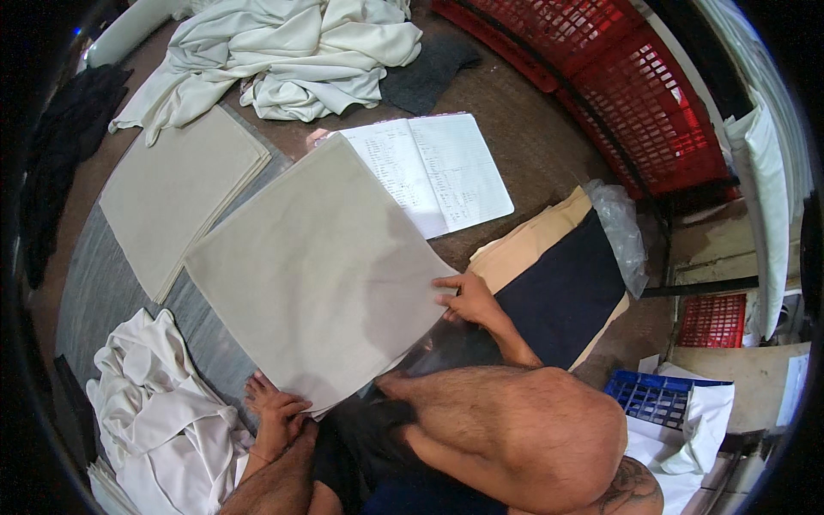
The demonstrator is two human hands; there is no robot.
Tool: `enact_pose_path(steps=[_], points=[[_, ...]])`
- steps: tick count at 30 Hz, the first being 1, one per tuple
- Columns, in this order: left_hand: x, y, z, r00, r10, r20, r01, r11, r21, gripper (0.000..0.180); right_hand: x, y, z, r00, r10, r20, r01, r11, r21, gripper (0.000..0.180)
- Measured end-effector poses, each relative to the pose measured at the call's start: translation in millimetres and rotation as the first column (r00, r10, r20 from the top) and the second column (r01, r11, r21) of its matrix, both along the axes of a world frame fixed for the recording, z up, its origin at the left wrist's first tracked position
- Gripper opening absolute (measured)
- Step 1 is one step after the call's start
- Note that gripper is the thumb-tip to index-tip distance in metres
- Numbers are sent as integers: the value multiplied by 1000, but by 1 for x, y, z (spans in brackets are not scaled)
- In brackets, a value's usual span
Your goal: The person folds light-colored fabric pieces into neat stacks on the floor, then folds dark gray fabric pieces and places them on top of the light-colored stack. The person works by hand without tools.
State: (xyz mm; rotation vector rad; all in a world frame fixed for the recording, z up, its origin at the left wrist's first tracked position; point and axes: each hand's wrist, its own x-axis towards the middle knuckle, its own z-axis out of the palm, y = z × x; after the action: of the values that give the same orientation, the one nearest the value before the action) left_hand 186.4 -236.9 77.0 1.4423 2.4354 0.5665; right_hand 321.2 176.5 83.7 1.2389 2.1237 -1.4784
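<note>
A large square of light grey fabric (309,266), with more layers showing under its lower edge, lies in front of me, one corner turned toward me. My right hand (470,300) grips its right corner, fingers on top and thumb at the edge. At the near corner rests my left hand (273,408), its thumb side against the fabric and its fingers spread beyond the edge. A second stack of grey fabric squares (184,193) lies at the upper left. My bent bare legs (532,429) frame the near side.
Beyond the fabric lies an open notebook (459,167) with handwriting, partly covered. White cloth heaps (292,51) sit at the back and near left (163,412). Folded navy cloth (566,287) on peach layers lies right, beside clear plastic (620,232). Red crates (635,103) stand back right.
</note>
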Motion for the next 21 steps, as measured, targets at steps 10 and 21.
enact_pose_path(steps=[10,21], points=[[0,-13,-6,962,79,261,-80,997,-5,24,13,-8,5,992,-98,-80,108,985,131,36],[-14,-8,26,799,196,568,-258,966,31,22,15,-2,-11,999,46,-28,-30,900,435,33]])
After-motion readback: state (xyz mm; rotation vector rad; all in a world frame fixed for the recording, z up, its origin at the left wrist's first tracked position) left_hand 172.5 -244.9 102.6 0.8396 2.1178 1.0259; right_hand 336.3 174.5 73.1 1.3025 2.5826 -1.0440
